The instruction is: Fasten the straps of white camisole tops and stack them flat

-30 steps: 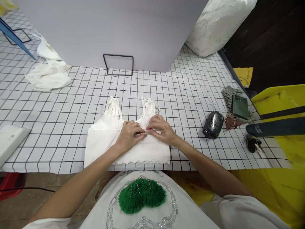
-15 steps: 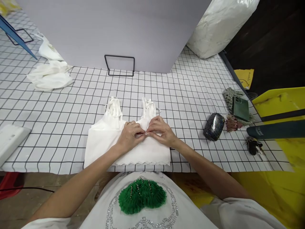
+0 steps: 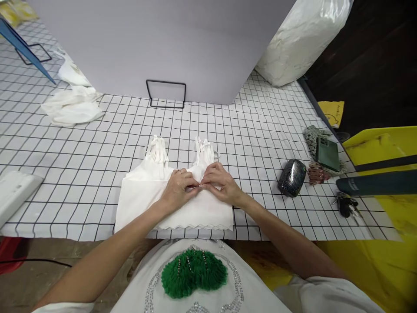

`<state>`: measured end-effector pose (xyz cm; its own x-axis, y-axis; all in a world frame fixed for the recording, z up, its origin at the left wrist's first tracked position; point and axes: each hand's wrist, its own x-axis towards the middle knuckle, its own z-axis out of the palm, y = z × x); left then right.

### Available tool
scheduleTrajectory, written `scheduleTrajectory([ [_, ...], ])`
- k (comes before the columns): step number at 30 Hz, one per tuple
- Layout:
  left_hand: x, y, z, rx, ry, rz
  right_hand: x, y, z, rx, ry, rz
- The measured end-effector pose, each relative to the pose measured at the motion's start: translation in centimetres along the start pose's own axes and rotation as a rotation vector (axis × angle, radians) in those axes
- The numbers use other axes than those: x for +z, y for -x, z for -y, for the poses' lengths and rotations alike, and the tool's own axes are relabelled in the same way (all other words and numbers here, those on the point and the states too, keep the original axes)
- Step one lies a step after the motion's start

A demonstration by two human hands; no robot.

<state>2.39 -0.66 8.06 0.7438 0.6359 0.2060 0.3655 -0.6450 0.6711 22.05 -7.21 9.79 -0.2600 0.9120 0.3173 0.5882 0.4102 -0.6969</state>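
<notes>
A white strappy top (image 3: 143,200) lies flat near the front edge of the grid-patterned table (image 3: 254,130), straps pointing away from me. My left hand (image 3: 177,188) and my right hand (image 3: 219,182) meet over the middle of its neckline. Both pinch a small thin metal piece, perhaps a pin (image 3: 197,187), between their fingertips, with the fabric under them. The fingers of both hands are curled shut.
A grey board (image 3: 163,39) on black wire stands rises behind. Crumpled white cloth (image 3: 73,106) lies at the back left, a white box (image 3: 14,191) at the left edge. On the right are a dark oval case (image 3: 291,177), a hair clip (image 3: 316,173), a green phone (image 3: 327,153) and keys (image 3: 345,204).
The hands stay pinched together on the neckline with only slight finger movement. The view has shifted a little, so everything sits slightly lower in the picture.
</notes>
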Motion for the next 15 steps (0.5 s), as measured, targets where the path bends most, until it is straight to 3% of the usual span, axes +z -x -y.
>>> scheduleTrajectory([
  [9, 0.1, 0.1, 0.0, 0.026, 0.02, -0.007, -1.7, -1.1, 0.9, -0.101, 0.278, 0.238],
  [15, 0.1, 0.0, -0.1, 0.033, 0.038, -0.004, -3.7, -2.1, 1.1, -0.095, 0.272, 0.419],
])
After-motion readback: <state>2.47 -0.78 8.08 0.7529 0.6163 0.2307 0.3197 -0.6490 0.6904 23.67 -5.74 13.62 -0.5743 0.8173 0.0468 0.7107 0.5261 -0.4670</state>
